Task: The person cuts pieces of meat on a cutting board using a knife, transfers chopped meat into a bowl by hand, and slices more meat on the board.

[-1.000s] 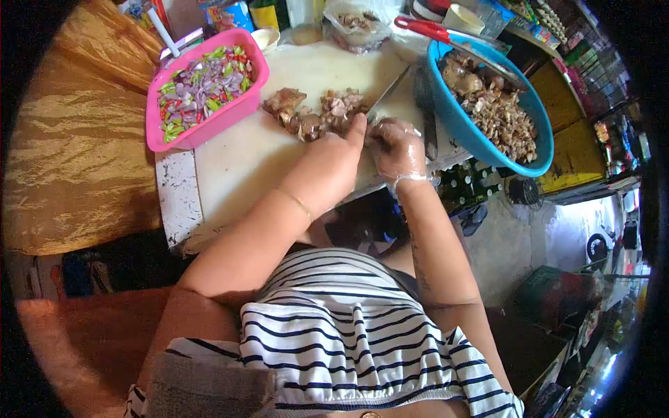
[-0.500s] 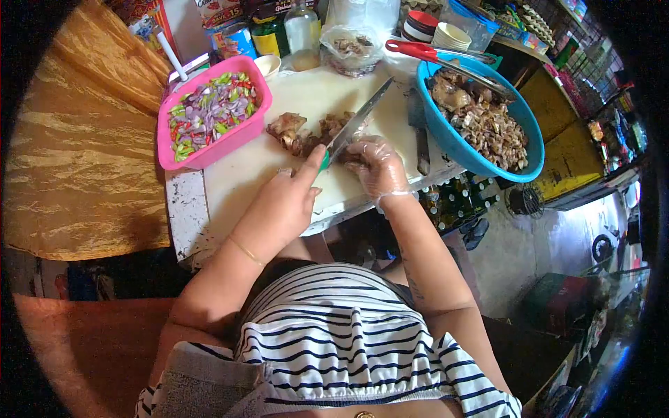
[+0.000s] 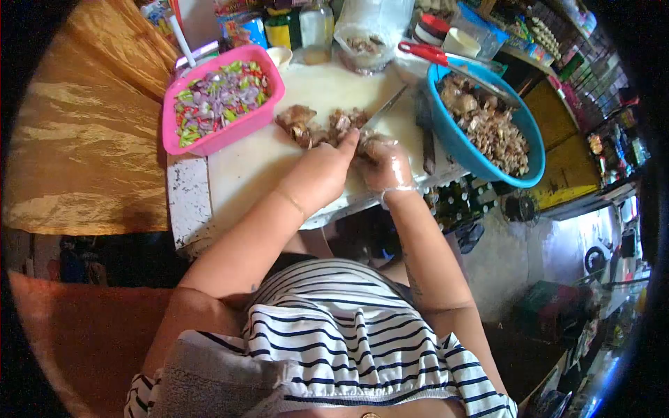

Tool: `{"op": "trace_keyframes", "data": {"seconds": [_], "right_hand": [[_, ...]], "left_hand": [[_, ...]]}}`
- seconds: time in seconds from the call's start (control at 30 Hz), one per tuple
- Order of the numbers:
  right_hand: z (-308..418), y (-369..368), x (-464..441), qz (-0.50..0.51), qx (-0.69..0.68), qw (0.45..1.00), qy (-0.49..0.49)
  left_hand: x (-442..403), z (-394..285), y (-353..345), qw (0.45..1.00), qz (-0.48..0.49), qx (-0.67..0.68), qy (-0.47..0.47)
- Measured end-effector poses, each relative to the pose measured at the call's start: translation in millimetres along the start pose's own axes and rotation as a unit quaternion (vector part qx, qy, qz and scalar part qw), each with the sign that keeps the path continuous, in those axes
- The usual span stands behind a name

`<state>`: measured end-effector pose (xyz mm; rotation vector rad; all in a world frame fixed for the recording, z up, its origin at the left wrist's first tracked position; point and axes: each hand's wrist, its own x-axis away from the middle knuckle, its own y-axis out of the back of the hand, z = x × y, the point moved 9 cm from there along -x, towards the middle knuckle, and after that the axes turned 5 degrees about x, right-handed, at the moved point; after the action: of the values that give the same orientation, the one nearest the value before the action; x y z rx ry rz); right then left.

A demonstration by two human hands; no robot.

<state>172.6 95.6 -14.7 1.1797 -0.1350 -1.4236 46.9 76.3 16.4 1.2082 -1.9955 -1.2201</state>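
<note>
My left hand (image 3: 322, 175) is closed around a knife (image 3: 387, 107), its blade slanting away to the upper right over the white cutting board (image 3: 244, 164). The handle is hidden under my fingers. My right hand (image 3: 385, 164), in a clear plastic glove, is curled over a piece of cooked meat beside the blade; most of that piece is covered by the fingers. Just beyond my hands lie chopped meat (image 3: 345, 120) and a larger brown chunk of meat (image 3: 295, 122). A dark flat blade-like tool (image 3: 428, 148) rests at the board's right side.
A pink basin (image 3: 209, 145) of sliced onions and chillies stands left. To the right, a blue basin (image 3: 451, 139) holds chopped meat, with red-handled tongs (image 3: 424, 51) across it. Behind are a glass bottle (image 3: 317, 33) and a plastic bag (image 3: 364, 49) with meat.
My left hand has moved right and closer to my right hand, bringing the knife lower against the meat. Less of the blade shows. The whole view has shifted slightly.
</note>
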Motion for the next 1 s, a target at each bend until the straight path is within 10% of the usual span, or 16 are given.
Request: {"op": "trace_keyframes", "data": {"seconds": [0.33,1.0], "right_hand": [[6.8,23.7,9.4,-0.079,-0.069,0.993,-0.046],[1.8,14.2,4.9,-0.041,-0.024,0.997,-0.052]], "left_hand": [[22.0,16.7,21.2,0.988,-0.126,0.069,-0.052],[38.7,9.0,6.4,0.998,0.004,0.064,0.005]]}}
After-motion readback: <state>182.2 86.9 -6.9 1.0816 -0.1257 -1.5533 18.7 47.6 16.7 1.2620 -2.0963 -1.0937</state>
